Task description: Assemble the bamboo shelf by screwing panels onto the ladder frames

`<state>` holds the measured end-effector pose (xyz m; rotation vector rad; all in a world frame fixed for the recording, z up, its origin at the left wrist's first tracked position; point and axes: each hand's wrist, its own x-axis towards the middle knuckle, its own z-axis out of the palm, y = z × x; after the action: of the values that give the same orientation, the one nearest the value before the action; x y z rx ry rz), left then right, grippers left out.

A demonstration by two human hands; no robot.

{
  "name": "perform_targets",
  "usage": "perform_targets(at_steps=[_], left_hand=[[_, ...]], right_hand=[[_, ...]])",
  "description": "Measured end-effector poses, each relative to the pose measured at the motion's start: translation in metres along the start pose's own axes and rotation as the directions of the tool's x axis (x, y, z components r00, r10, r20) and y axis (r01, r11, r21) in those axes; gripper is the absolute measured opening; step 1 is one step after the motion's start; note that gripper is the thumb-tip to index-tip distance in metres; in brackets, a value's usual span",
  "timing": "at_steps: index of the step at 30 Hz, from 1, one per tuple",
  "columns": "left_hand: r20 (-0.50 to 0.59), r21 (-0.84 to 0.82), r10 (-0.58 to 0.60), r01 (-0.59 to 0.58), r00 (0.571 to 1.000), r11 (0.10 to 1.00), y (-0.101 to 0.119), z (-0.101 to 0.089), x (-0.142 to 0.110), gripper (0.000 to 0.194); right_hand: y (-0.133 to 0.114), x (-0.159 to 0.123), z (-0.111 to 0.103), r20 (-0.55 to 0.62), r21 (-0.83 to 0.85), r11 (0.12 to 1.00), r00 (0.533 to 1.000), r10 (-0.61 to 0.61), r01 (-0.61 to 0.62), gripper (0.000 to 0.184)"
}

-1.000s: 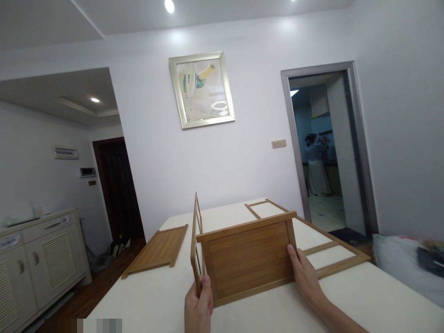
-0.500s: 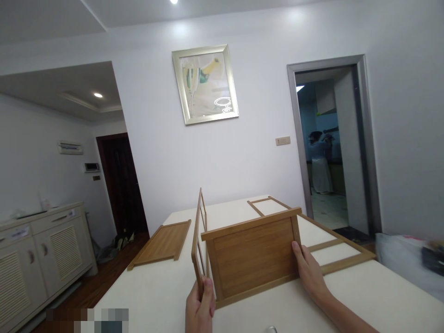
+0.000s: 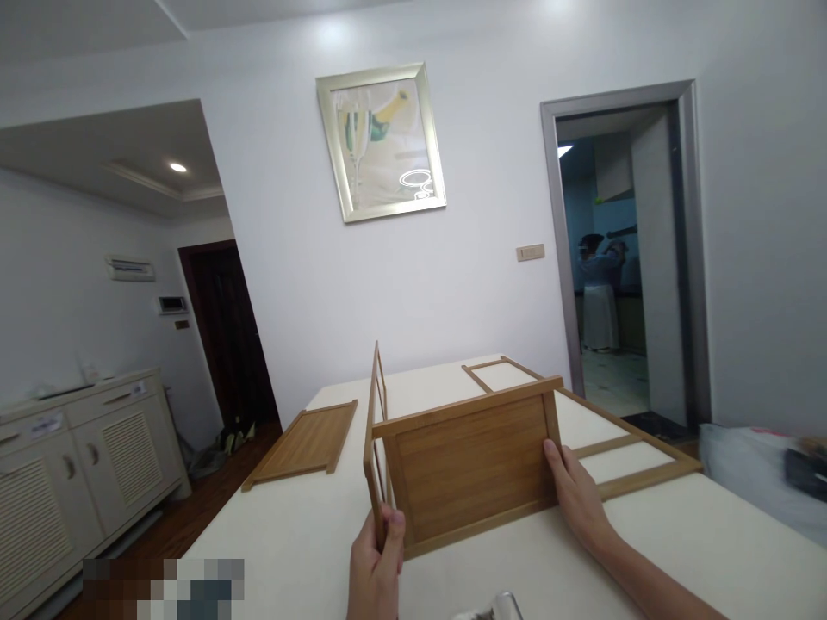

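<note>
My left hand (image 3: 378, 560) is closed around the near lower end of a narrow wooden side frame (image 3: 373, 439), which stands on edge at the left. A brown wooden panel (image 3: 475, 469) with a raised rim stands upright across from it; its left end meets or nearly meets the frame, and I cannot tell if they are joined. My right hand (image 3: 578, 499) grips the panel's right edge, thumb on the near face and the other fingers hidden behind. Another wooden frame (image 3: 646, 474) lies flat behind my right hand. A second slatted panel (image 3: 307, 441) lies flat at the left.
The white table (image 3: 284, 551) carries all these parts. A shiny metal object (image 3: 507, 605) is partly visible at its near edge. A plastic bag (image 3: 743, 465) lies at the right. A cabinet (image 3: 96, 465) stands left. A person (image 3: 600, 293) stands beyond the doorway.
The side frame's near part has shifted right, closing the gap to the panel's left end. The camera view has tilted down, bringing the metal object into sight. Both hands keep their grips.
</note>
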<state>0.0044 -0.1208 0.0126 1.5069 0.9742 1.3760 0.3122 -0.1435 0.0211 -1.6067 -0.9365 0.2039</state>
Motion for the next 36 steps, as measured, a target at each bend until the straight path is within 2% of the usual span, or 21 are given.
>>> perform_targets(at_steps=[7,21,27,31,36], left_hand=[[-0.014,0.099,0.086,-0.084,0.996,0.991,0.01,-0.005,0.0,0.04],[-0.052,0.114,0.052,-0.046,0.997,0.992,0.02,-0.004,0.001,0.047],[-0.124,0.161,0.084,-0.064,0.989,0.985,0.031,-0.001,-0.001,0.047],[-0.146,0.197,0.161,-0.13,0.976,0.972,0.03,0.002,-0.002,0.042],[-0.18,0.183,0.165,-0.132,0.97,0.974,0.025,0.004,-0.001,0.043]], right_hand=[[0.003,0.0,0.001,-0.025,-0.011,0.999,0.999,-0.037,0.037,0.045],[-0.001,-0.001,0.0,-0.028,0.01,0.999,0.999,-0.037,0.037,0.046],[-0.001,-0.002,0.0,-0.039,0.008,0.999,0.998,-0.044,0.044,0.047],[0.0,-0.002,0.0,-0.044,0.006,0.999,0.998,-0.042,0.042,0.047],[-0.001,-0.003,0.0,-0.043,0.004,1.0,0.999,-0.03,0.03,0.048]])
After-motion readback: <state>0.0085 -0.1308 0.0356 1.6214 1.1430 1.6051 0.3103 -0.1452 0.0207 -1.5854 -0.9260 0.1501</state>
